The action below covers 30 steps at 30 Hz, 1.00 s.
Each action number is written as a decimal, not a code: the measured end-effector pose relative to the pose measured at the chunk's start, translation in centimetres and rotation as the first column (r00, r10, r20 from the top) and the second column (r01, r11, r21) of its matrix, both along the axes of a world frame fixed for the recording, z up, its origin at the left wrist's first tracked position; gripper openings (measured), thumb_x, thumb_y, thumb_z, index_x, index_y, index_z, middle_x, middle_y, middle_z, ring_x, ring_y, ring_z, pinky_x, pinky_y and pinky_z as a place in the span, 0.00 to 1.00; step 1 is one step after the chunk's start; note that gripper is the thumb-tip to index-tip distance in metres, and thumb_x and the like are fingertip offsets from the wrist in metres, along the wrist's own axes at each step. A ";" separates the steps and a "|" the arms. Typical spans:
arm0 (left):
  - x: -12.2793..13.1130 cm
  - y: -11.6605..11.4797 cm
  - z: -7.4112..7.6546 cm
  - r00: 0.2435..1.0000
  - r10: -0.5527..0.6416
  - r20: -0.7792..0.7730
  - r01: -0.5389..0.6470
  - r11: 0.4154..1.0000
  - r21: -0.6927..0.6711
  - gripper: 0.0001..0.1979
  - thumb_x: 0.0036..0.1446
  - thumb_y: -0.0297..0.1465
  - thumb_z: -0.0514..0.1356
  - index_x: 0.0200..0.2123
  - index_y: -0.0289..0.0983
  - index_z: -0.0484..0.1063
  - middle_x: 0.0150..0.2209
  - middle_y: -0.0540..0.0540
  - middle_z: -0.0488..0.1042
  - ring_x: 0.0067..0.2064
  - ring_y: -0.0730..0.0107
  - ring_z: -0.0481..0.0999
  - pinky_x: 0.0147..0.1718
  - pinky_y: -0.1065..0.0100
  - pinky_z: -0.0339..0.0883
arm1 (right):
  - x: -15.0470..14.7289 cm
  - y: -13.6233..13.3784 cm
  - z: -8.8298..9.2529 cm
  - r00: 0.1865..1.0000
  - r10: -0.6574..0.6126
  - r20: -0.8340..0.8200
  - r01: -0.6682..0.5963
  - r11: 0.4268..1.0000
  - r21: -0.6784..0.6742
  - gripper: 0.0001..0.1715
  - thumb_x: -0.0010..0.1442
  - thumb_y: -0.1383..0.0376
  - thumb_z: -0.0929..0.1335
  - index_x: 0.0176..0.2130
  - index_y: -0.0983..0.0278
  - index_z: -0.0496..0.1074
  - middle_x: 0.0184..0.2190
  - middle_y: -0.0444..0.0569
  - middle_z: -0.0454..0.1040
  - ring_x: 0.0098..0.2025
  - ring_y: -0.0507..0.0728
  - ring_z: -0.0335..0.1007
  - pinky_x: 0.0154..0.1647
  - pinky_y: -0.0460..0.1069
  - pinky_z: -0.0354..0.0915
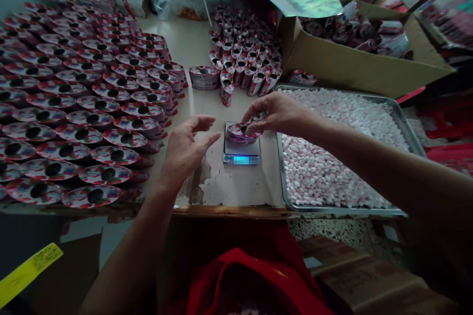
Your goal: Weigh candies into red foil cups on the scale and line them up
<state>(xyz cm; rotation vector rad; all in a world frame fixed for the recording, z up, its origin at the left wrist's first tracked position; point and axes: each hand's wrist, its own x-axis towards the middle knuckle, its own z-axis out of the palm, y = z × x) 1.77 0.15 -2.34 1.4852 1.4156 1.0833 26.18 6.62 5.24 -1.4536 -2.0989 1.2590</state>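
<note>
At the lower left, a yellow strip (31,274) carries dark printing too blurred to read. Above it stand tight rows of oval containers (68,133), their tops printed in red and white, each with a round dark hole; no brand is legible. Next comes the left hand (186,147), free of any object, thumb and fingers spread toward the scale (242,150). This is small, with a flat metallic plate and a lit blue display whose figures cannot be made out. A single oval tub (234,134) rests on the plate, long side across. The right hand (272,110) reaches over its right end, fingers curled around a few white pellets, fingertips by the hole. Behind is a cluster of slimmer-looking tubs (240,61). Farther right, a shiny metal tray (283,177) holds smooth, rounded pellets (332,167), and behind it a brown cardboard box (354,69) contains more printed packs (391,42).
</note>
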 end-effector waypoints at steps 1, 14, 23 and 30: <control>0.0 0.0 0.1 1.000 -0.002 -0.003 0.002 1.000 0.000 0.18 0.57 0.37 0.72 0.51 0.39 0.82 0.53 0.42 0.84 0.56 0.56 0.82 0.63 0.53 0.72 | -0.1 0.1 0.0 1.000 -0.004 0.002 0.004 1.000 0.006 0.08 0.49 0.68 0.82 0.33 0.63 0.86 0.27 0.46 0.80 0.30 0.54 0.71 0.31 0.50 0.65; -0.4 0.4 -0.2 0.999 -0.036 -0.009 0.036 0.999 -0.019 0.18 0.58 0.36 0.72 0.51 0.39 0.81 0.53 0.41 0.83 0.56 0.55 0.81 0.63 0.51 0.73 | 1.1 0.6 -0.6 0.884 -0.371 -0.285 0.287 0.911 -0.294 0.03 0.61 0.71 0.79 0.34 0.63 0.84 0.31 0.49 0.81 0.27 0.51 0.70 0.31 0.48 0.70; 0.9 0.7 0.8 0.992 -0.049 -0.117 0.056 0.997 0.055 0.22 0.53 0.31 0.75 0.52 0.40 0.82 0.53 0.42 0.84 0.54 0.56 0.82 0.60 0.53 0.73 | 6.7 0.6 -0.3 0.604 -0.752 -0.266 0.541 0.631 -0.556 0.22 0.51 0.85 0.69 0.39 0.64 0.80 0.41 0.53 0.79 0.39 0.51 0.77 0.37 0.42 0.79; 2.8 0.5 3.0 0.957 -0.059 -0.284 0.102 0.985 0.141 0.27 0.50 0.28 0.77 0.54 0.39 0.81 0.55 0.42 0.83 0.56 0.54 0.81 0.61 0.54 0.73 | 7.0 -0.9 -0.3 0.761 -0.579 -0.290 0.387 0.766 -0.513 0.08 0.68 0.71 0.74 0.34 0.65 0.80 0.31 0.51 0.80 0.25 0.48 0.65 0.20 0.40 0.64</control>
